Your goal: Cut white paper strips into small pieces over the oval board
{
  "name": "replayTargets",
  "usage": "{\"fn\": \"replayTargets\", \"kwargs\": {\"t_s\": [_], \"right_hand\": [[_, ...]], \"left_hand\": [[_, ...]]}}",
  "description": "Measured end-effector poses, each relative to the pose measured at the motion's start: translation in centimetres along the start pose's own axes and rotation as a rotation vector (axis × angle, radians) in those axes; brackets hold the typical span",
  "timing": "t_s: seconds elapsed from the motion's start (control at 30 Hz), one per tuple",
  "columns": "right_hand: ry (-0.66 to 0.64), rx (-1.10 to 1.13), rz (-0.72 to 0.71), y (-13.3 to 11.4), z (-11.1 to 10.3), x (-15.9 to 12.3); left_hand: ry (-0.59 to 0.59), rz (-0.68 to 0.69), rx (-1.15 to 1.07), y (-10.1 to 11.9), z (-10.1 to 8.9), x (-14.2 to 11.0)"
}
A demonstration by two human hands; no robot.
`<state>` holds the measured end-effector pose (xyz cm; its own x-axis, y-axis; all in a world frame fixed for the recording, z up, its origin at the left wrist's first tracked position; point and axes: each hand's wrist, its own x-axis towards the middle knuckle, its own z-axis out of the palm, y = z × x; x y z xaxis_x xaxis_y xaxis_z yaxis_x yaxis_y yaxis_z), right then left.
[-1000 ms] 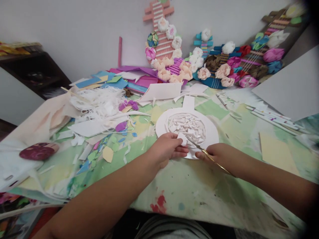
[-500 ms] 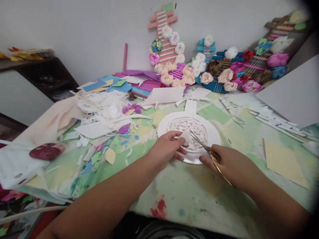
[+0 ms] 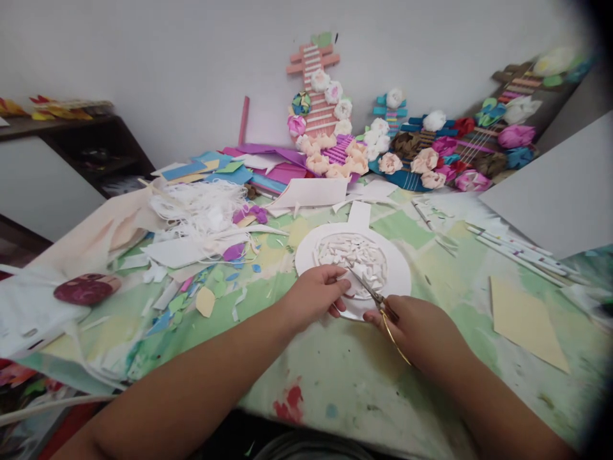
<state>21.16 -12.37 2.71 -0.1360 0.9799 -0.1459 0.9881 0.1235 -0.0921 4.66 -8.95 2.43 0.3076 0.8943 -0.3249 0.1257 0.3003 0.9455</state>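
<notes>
My left hand [image 3: 316,292] pinches a small piece of white paper [image 3: 350,281], mostly hidden by the fingers. My right hand [image 3: 424,327] is closed around the gold-handled scissors [image 3: 393,340], whose blades point up and left and reach the paper. Under both hands lies a round white paper shape [image 3: 401,265] with a neck-like strip at its far side. Its raised inner ring holds many small white paper clippings [image 3: 357,246].
White string [image 3: 201,207] and coloured scraps [image 3: 179,300] litter the left side. Flower-covered guitar shapes [image 3: 318,115] lean against the wall. To the right are thin paper sticks [image 3: 517,249], a pale yellow sheet [image 3: 527,322] and a large white board [image 3: 555,191].
The view has shifted a little, so most things sit lower or further left. The scissors have come closer to my left fingers, with their blades now at the paper.
</notes>
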Motion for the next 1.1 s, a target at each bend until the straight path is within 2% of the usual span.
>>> {"fn": "replayTargets", "kwargs": {"t_s": [0.1,0.3,0.57,0.63,0.7,0.8,0.9,1.1], "right_hand": [[-0.006,-0.041,-0.001,-0.1,0.1,-0.1],[-0.102,-0.046,-0.028,0.1,-0.2,0.6],[-0.254,0.053,-0.079,0.5,-1.4,2.2],[-0.339,0.141,-0.104,0.7,-2.0,2.5],[-0.482,0.266,-0.110,0.8,-2.5,2.9],[-0.631,0.410,-0.060,1.0,-3.1,3.7],[-0.642,0.468,-0.030,0.9,-3.2,4.0],[-0.643,0.570,-0.044,0.7,-3.0,3.5]], "left_hand": [[0.000,0.009,-0.009,0.3,0.1,-0.3],[-0.018,-0.022,-0.057,0.4,0.3,-0.3],[0.014,-0.095,-0.190,-0.5,0.2,0.7],[-0.003,-0.114,-0.221,-0.6,0.1,0.7],[-0.006,-0.138,-0.243,-0.6,0.0,0.8],[0.053,-0.172,-0.268,-0.5,0.0,0.8],[0.104,-0.183,-0.297,-0.5,0.0,0.9],[0.098,-0.208,-0.317,-0.4,-0.1,0.8]]}}
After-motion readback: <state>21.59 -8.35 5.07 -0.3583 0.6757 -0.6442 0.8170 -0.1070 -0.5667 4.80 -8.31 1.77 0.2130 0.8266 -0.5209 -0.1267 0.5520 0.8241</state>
